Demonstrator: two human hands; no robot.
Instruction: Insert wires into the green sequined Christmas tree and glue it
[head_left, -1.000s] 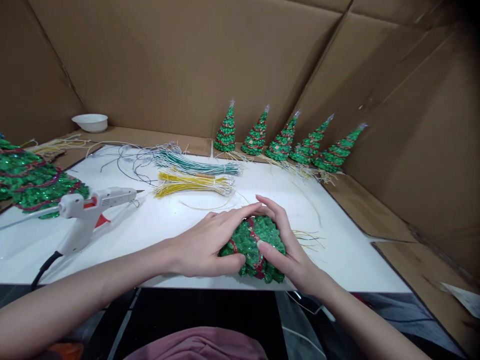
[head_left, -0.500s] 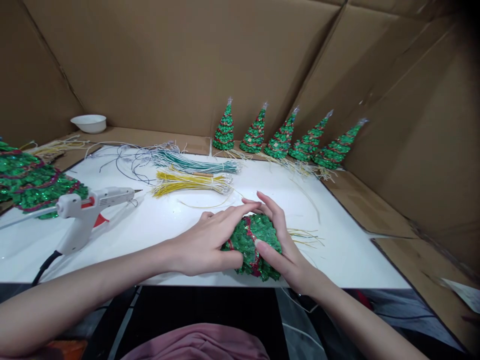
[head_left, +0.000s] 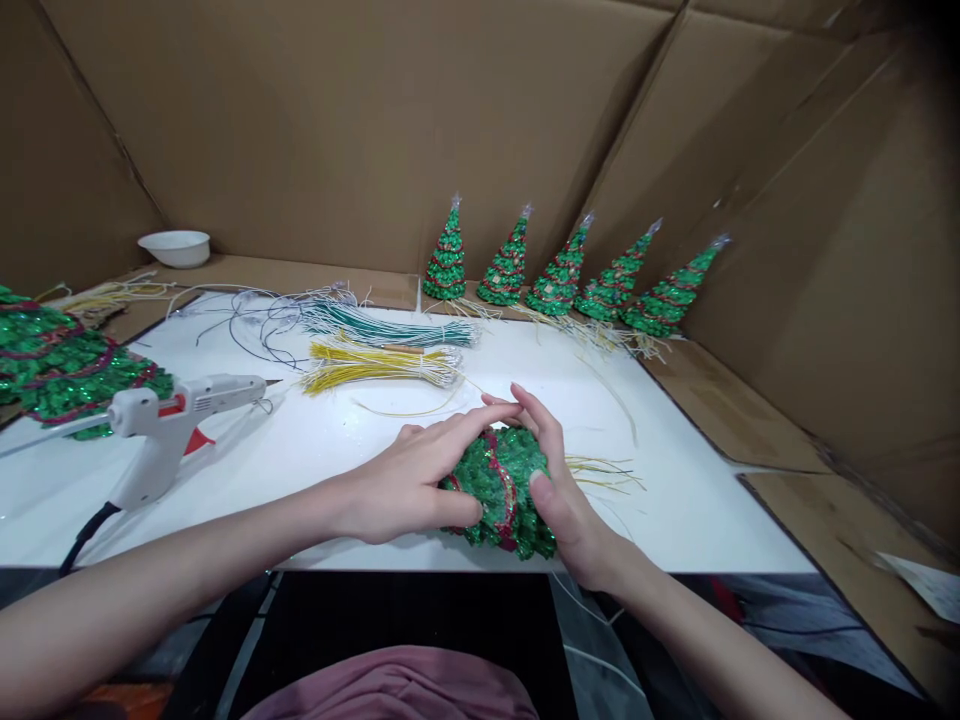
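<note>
A glittery green miniature Christmas tree (head_left: 499, 495) with red garland lies on its side at the near edge of the white table. My left hand (head_left: 416, 480) wraps over its left part, thumb pressed on the front, hiding the tip. From the right, my right hand (head_left: 562, 500) grips the wide end, its thumb on the foliage and fingers behind. The fingertips of both hands meet above the tree. Thin yellow wires (head_left: 604, 472) stick out to the right beyond my right hand.
A white glue gun (head_left: 161, 425) stands at the left beside larger-looking green trees (head_left: 82, 370). Bundles of yellow wires (head_left: 382, 365) and green wires (head_left: 390, 322) lie mid-table. Several small trees (head_left: 446, 260) line the back. A white bowl (head_left: 176, 250) sits back left; cardboard walls (head_left: 337, 130) enclose the table.
The tree has turned slightly between my hands, so its red garland sits differently. My right thumb has shifted a little to the right along it. The whole view has drifted slightly.
</note>
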